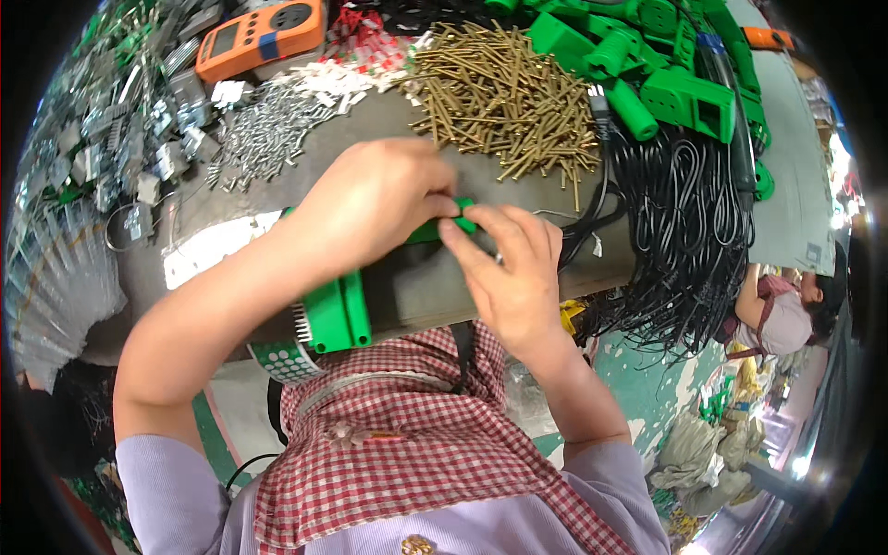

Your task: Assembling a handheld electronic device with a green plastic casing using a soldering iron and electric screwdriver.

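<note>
I see bright, even daylight, with glare on a pale patch of the table [217, 245] at left centre and blown-out highlights at the right edge. Fisheye bending grows toward the dark rim, where detail smears; the centre stays sharp, with soft shadows.

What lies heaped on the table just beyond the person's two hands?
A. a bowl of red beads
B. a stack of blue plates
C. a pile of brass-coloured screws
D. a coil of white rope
C: a pile of brass-coloured screws lies on the grey table just past the left hand and right hand, which both pinch a green plastic part.
</note>
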